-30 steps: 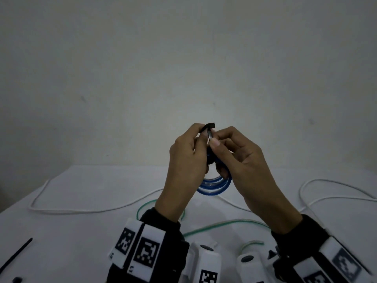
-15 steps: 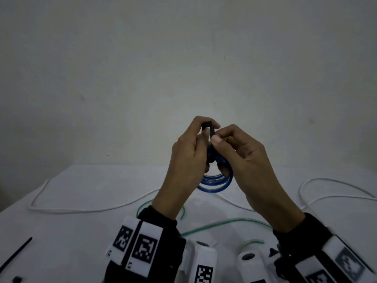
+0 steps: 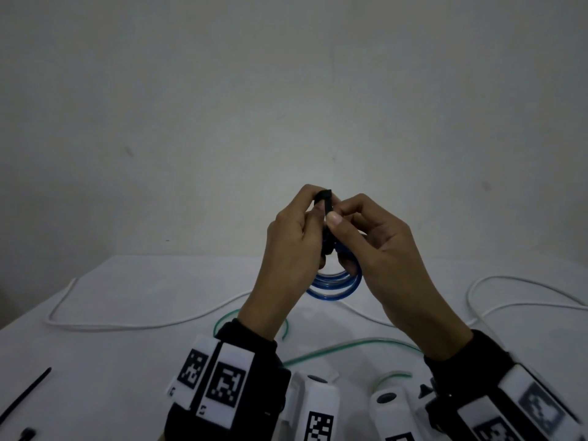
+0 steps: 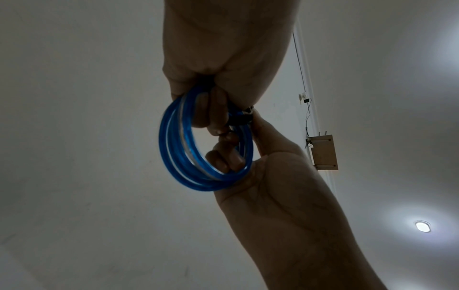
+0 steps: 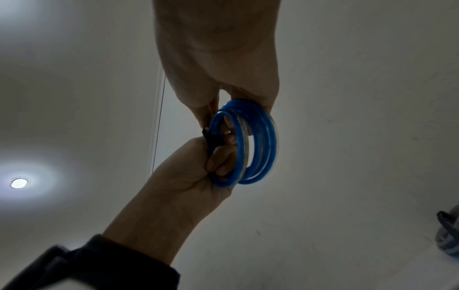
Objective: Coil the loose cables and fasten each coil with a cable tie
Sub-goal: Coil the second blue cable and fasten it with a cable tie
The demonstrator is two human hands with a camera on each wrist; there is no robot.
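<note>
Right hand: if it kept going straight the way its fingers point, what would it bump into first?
Probably the left hand: the right hand points at it, and both already pinch the black cable tie on the blue coil.

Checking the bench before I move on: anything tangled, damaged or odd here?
Nothing stands out. Both hands hold the blue coil and black tie; the white cable and green cable lie loose, uncoiled.

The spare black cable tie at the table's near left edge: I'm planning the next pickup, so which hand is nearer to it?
Left. The left hand is raised at centre, right of the spare cable tie; the right hand is farther right.
</note>
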